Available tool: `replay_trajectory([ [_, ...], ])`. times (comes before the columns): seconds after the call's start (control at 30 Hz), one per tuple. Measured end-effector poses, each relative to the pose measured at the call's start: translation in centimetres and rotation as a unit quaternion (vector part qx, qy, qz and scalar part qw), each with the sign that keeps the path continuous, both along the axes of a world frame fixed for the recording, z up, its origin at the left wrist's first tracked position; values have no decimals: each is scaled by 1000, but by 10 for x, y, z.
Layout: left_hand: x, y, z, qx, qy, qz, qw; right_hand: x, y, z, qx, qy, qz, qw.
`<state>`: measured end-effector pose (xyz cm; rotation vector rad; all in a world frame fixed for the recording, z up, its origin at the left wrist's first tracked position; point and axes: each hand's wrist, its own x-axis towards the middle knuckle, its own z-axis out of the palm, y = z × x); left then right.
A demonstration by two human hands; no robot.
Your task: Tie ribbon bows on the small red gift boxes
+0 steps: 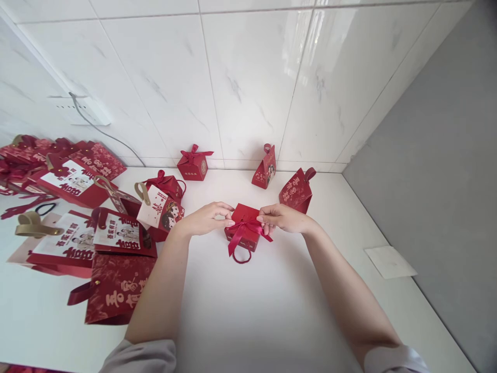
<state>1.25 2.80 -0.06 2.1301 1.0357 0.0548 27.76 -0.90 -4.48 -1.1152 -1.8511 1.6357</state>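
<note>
A small red gift box sits on the white table between my hands, a shiny red ribbon bow tied across its top. One ribbon tail hangs down the front, and a twisted red cord handle lies at the near side. From the left, my left hand pinches the bow's left part between thumb and fingers. Closed on the bow's right part, my right hand has its thumb and forefinger pressed together. The fingers hide parts of the bow.
Several red and white gift boxes with strap handles crowd the left side. By the tiled wall stand a bow-tied box, a triangular box and a strap-handled box. A white sheet lies right; a grey cable hangs from an outlet.
</note>
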Motion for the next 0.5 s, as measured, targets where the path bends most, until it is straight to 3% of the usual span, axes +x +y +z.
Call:
replay_trajectory([
  [0.23, -1, 0, 1, 39, 3, -15, 999, 2, 0, 0, 22, -4, 11, 1000],
  [0.5, -2, 3, -6, 29, -13, -6, 999, 7, 2, 0, 26, -1, 33, 999],
])
